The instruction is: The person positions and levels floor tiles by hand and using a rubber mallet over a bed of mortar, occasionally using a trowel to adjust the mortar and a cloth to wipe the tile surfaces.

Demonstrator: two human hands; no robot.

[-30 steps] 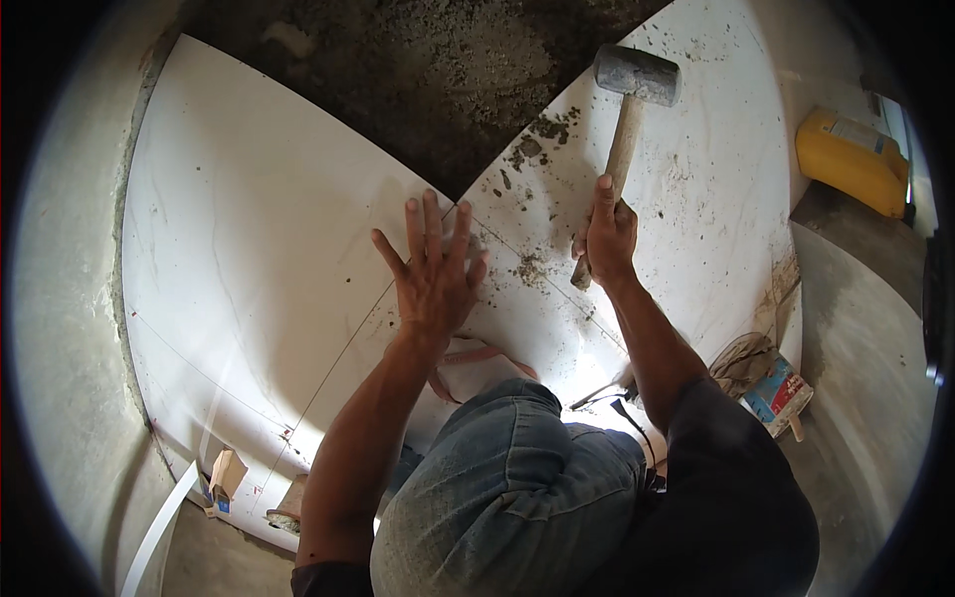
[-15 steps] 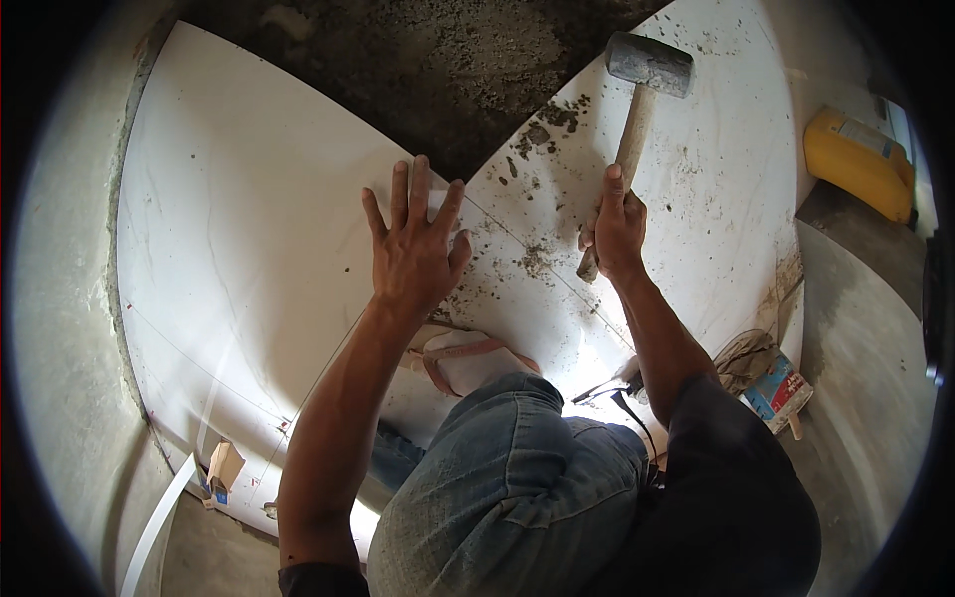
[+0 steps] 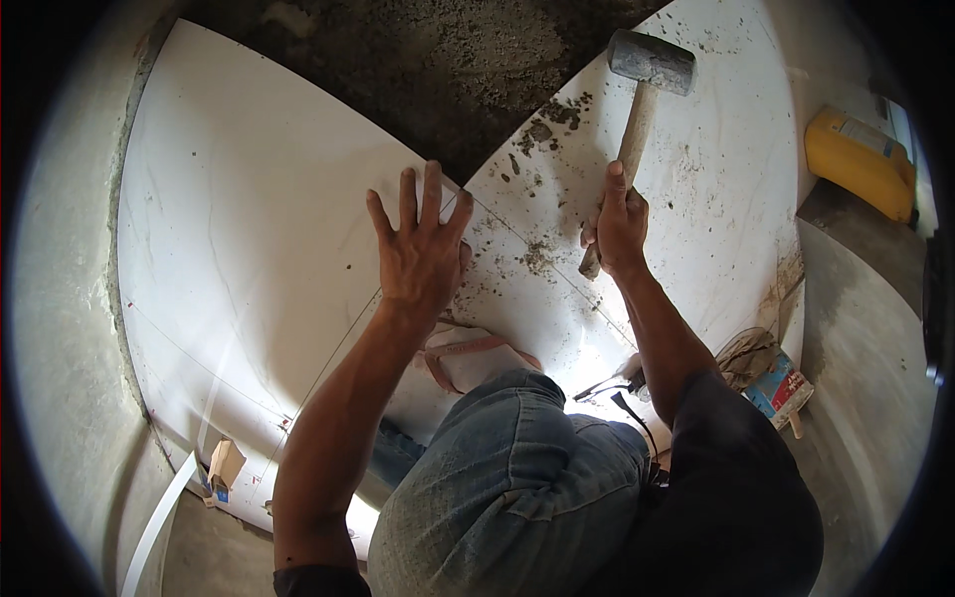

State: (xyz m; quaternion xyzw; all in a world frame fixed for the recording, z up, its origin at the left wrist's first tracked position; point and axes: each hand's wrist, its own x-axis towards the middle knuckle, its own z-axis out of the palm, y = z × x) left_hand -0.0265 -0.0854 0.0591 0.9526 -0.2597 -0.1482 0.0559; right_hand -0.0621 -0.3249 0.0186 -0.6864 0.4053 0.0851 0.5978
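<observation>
My left hand (image 3: 418, 257) rests with spread fingers on the large white tile (image 3: 249, 189) at the left, its fingertips near a corner beside a dark rough bed (image 3: 448, 60). My right hand (image 3: 622, 229) grips the wooden handle of a rubber mallet (image 3: 651, 65), whose dark head is held over the right-hand tile (image 3: 726, 199). That tile carries scattered grit and crumbs of mortar. A pale piece with a reddish strap (image 3: 458, 353) lies below my left hand, partly hidden by my jeans-clad leg.
A yellow jerrycan (image 3: 856, 169) stands at the right edge. A small printed box (image 3: 778, 393) and dirty cloth (image 3: 746, 358) sit at lower right. A folded cardboard piece (image 3: 224, 468) and white strip (image 3: 159, 522) lie at lower left. A grey concrete wall (image 3: 70, 279) curves along the left.
Since a second ago my left hand has shifted slightly left and up on the tile. The mallet in my right hand has moved a little right and up.
</observation>
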